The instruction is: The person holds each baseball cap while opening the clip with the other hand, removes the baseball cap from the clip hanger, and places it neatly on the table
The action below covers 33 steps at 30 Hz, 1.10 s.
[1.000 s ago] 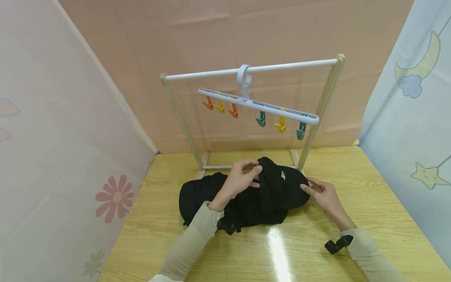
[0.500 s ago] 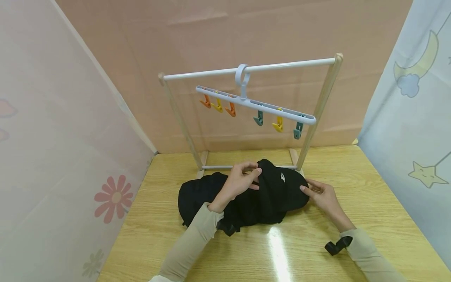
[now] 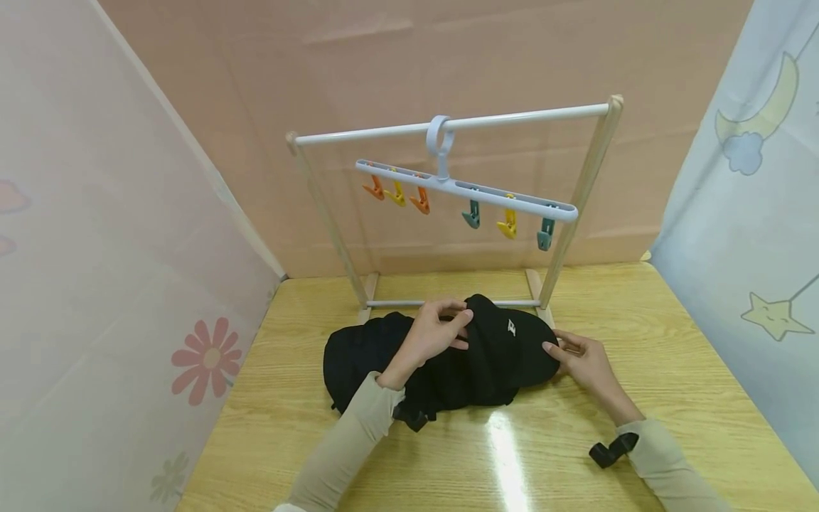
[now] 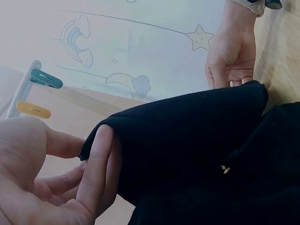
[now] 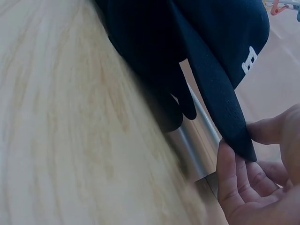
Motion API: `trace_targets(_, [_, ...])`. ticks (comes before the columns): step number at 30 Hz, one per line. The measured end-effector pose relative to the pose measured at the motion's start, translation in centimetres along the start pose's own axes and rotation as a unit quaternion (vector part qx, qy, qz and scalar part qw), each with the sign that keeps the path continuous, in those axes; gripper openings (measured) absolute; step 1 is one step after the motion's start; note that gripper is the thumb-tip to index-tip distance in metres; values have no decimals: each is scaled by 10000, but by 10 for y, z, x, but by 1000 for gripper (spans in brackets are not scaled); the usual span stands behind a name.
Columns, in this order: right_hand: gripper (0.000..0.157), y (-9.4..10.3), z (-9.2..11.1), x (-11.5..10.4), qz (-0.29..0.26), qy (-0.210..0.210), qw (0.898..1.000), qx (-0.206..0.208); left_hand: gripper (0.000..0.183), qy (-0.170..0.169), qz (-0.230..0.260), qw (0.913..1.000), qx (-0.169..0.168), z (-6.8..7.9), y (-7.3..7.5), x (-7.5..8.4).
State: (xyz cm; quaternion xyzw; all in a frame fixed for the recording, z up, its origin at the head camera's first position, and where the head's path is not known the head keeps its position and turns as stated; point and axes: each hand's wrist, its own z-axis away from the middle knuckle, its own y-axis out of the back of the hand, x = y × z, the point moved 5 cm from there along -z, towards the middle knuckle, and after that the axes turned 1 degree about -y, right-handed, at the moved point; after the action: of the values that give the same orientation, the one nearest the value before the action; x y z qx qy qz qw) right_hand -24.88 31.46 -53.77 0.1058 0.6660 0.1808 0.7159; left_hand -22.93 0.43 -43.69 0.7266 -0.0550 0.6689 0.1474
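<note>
A black cap [image 3: 508, 352] with a small white logo on it is held between both hands above a heap of dark fabric. My left hand [image 3: 438, 328] pinches the cap's left edge between thumb and fingers; the left wrist view shows the cloth [image 4: 178, 126] folded over there. At the other end, my right hand [image 3: 585, 361] pinches the tip of the curved brim [image 5: 220, 103], thumb on one side and fingers on the other. The black fabric heap [image 3: 361, 348] lies on the table under and left of the cap, partly behind my left arm; its kind is unclear.
Behind the cap stands a wooden rack [image 3: 585, 192] with a white top rail [image 3: 525, 117]. A pale hanger [image 3: 512, 203] hangs from it, bearing several orange, yellow and green clips [image 3: 473, 215]. Printed cloth walls [image 3: 736, 235] border the wooden table [image 3: 665, 341].
Both hands have lowered the cap slightly toward the heap, keeping the same grips. The hanger has swung a little. The view has shifted slightly.
</note>
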Motion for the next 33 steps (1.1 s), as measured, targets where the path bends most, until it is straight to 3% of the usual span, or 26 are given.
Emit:
trace_targets(8, [67,-3,-2,4,81,80,9999,-15,29,107,-173,9995,250,3,1,-4])
trace_targets(16, [72,-6,-2,8,197,-198,9995,-150,29,191,-899,9943,549,5,3,-7])
trace_targets(25, [70,-8,-1,9,397,-201,9989,-121,24,-3,-1647,9842,643,8,3,-9])
trace_targets(28, [68,-9,-1,7,595,-160,9981,-67,23,-37,-1933,9789,656,9,3,-10])
trace_targets(33, [61,-7,-3,3,1354,247,9904,156,19,-167,-2096,9751,708,11,3,-7])
